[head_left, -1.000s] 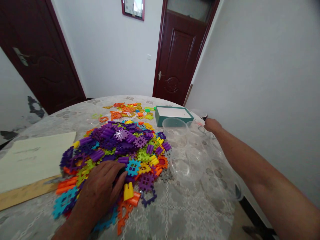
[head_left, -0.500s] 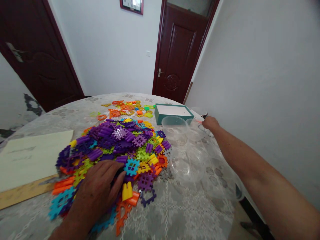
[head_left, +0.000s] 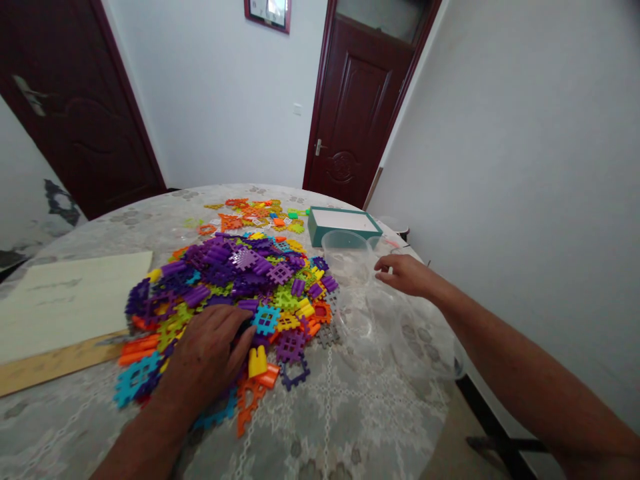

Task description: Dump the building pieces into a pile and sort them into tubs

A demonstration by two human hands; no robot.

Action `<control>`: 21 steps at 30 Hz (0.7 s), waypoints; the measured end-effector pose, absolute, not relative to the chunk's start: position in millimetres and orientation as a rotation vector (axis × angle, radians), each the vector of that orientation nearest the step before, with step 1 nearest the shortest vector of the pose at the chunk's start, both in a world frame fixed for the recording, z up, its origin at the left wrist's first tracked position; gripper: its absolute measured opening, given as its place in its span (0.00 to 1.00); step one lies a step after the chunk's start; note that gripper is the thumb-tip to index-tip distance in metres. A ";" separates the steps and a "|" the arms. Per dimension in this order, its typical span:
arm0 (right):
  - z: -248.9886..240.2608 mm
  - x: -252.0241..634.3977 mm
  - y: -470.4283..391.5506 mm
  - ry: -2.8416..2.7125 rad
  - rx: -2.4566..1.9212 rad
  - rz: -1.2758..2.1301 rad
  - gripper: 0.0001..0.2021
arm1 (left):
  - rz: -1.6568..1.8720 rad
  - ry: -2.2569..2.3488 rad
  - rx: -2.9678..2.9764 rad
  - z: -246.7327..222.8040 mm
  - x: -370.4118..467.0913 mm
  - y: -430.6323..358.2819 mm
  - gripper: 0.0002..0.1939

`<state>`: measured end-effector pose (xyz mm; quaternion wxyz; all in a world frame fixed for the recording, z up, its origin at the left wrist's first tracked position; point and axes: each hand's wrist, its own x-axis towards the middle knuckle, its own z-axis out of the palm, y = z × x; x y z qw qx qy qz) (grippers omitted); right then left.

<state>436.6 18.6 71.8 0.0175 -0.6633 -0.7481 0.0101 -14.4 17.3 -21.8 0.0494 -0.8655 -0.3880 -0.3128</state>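
Note:
A large heap of plastic interlocking building pieces, mostly purple with blue, yellow, green and orange among them, covers the middle of the table. My left hand lies on its near side, fingers curled down. Something dark shows between thumb and forefinger, too hidden to name. Beside the fingertips is a light-blue square piece. My right hand hovers over the clear plastic bowls on the right, fingers loosely bent and apart, nothing seen in it. One clear bowl stands left of it; a larger clear bowl is below.
A green-sided box with a white top stands behind the bowls. Orange and yellow pieces lie scattered at the back. On the left are a pale paper sheet and a tan strip. The patterned tablecloth ends at a rounded right edge.
My right hand has come back leftward and nearer from the table's far right edge, over the bowls. My left hand stays on the heap. The view has shifted slightly.

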 end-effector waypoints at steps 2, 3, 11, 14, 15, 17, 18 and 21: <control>68.1 427.7 10.3 -2.333 -2.114 0.000 0.15 | -0.951 -1.169 -2.637 -22.0 -13.9 17.5 0.10; 65.3 425.9 8.8 -2.311 -2.188 -0.036 0.15 | -0.954 -1.162 -2.635 -22.1 -13.8 17.5 0.09; 44.2 440.4 19.0 -2.101 -2.465 -0.110 0.19 | -0.970 -1.167 -2.619 -22.1 -14.3 15.7 0.09; 41.4 439.1 21.3 -2.145 -2.406 -0.054 0.19 | -0.974 -1.176 -2.616 -22.6 -15.0 16.4 0.09; 40.7 437.8 21.8 -2.154 -2.388 -0.040 0.20 | -0.977 -1.175 -2.614 -22.7 -15.2 16.7 0.09; 39.9 435.0 22.5 -2.149 -2.367 -0.032 0.24 | -0.988 -1.171 -2.613 -22.8 -15.4 16.9 0.09; 40.0 433.6 22.6 -2.136 -2.366 -0.038 0.25 | -0.994 -1.169 -2.613 -22.7 -15.4 16.8 0.09; 44.2 429.3 21.6 -2.082 -2.382 -0.090 0.25 | -1.004 -1.172 -2.618 -21.9 -15.2 15.5 0.09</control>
